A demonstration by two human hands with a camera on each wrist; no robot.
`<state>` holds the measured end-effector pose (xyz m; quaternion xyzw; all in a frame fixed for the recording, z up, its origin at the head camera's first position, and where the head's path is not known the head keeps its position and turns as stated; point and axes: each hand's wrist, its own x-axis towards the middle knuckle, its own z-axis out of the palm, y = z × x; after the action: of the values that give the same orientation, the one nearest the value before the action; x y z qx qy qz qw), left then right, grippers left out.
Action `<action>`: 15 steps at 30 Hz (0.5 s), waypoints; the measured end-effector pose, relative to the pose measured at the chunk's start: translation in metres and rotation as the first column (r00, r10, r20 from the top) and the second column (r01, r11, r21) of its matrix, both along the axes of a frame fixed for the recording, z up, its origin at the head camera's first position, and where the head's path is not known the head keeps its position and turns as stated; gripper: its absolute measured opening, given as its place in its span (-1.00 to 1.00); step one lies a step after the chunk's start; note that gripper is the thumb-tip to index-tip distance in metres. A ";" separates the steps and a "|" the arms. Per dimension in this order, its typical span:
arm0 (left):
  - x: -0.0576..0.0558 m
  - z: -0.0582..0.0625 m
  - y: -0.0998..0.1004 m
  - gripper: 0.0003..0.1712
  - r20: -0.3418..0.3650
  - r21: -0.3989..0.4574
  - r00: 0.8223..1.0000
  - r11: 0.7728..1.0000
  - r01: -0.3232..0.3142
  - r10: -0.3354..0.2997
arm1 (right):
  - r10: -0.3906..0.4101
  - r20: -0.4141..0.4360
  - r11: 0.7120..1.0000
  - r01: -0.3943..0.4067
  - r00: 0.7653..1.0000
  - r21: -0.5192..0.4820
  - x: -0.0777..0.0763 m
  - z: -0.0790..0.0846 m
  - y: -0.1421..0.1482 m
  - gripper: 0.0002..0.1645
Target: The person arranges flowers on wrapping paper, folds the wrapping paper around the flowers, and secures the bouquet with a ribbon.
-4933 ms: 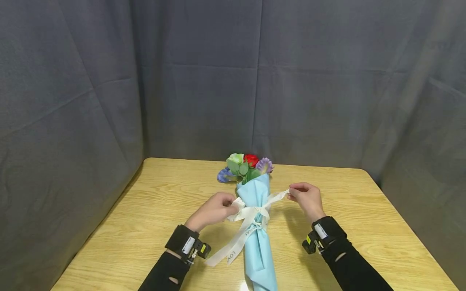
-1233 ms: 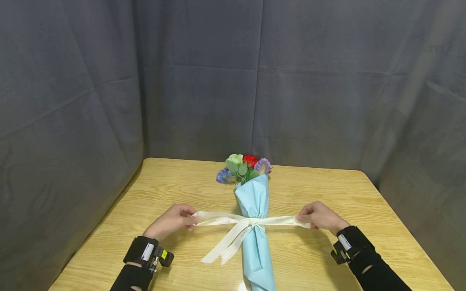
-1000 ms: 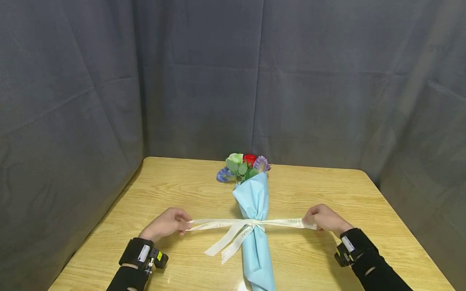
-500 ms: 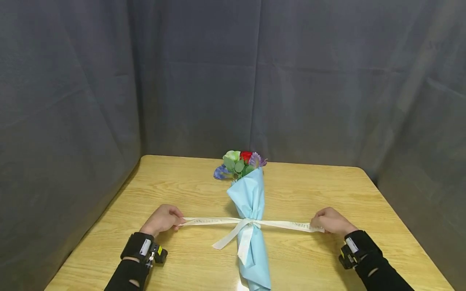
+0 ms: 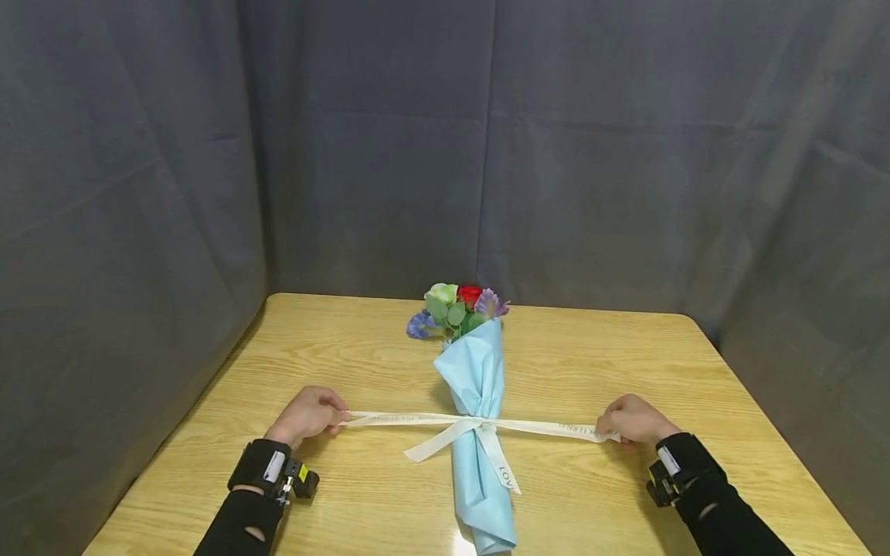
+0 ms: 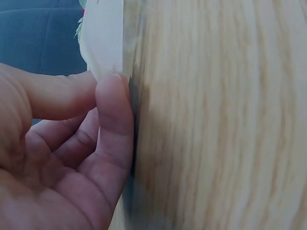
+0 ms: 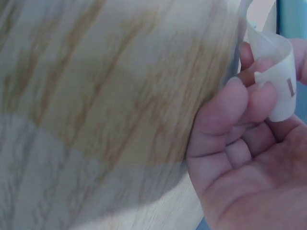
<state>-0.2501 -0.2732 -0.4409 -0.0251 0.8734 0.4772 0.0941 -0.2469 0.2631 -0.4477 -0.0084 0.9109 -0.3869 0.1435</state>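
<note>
A bouquet wrapped in light blue paper [image 5: 480,378] lies lengthwise on the table, its flowers [image 5: 459,309] at the far end. Around its middle runs a white printed ribbon [image 5: 535,426], knotted at the front, with two tails hanging toward the near side. My left hand [image 5: 309,413] pinches one end of the ribbon between thumb and forefinger, seen close in the left wrist view [image 6: 108,100]. The other end is in the fingers of my right hand [image 5: 634,421], and in the right wrist view that ribbon end [image 7: 283,79] curls over the fingers. Both sides are stretched nearly straight.
The wooden table [image 5: 334,347] has rounded far corners. Grey cloth [image 5: 375,193] hangs behind it and along both sides. Each wrist wears a black strap with a small camera.
Both hands have moved apart, drawing the ribbon out from loose loops into a taut line and gathering the paper at the knot. One hanging tail has swung to the right.
</note>
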 end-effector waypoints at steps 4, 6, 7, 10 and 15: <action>-0.001 0.001 0.000 -0.93 0.011 0.016 1.000 1.000 -0.013 0.013 | -0.012 0.011 1.000 0.013 1.000 -0.015 -0.002 0.002 0.000 -0.89; -0.001 0.002 0.000 -0.93 0.021 0.016 1.000 1.000 -0.014 0.014 | 0.002 0.012 1.000 -0.002 1.000 -0.015 -0.002 0.002 0.000 -0.88; -0.001 0.003 0.000 -0.92 0.030 0.012 0.999 1.000 -0.015 0.015 | 0.017 0.012 1.000 -0.017 1.000 -0.023 -0.001 0.002 0.001 -0.86; -0.001 0.005 -0.002 -0.81 0.070 0.026 0.998 1.000 0.005 -0.006 | 0.074 0.007 0.996 -0.074 0.997 -0.049 0.003 0.001 0.003 -0.86; -0.006 0.017 -0.003 -0.36 0.118 0.122 0.990 0.991 0.059 -0.074 | 0.059 -0.038 0.998 -0.060 0.998 -0.030 0.001 0.011 -0.002 -0.75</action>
<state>-0.2556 -0.2762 -0.4236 -0.0194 0.8367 0.5221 0.1644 -0.2457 0.2606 -0.4365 -0.0447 0.9066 -0.3962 0.1380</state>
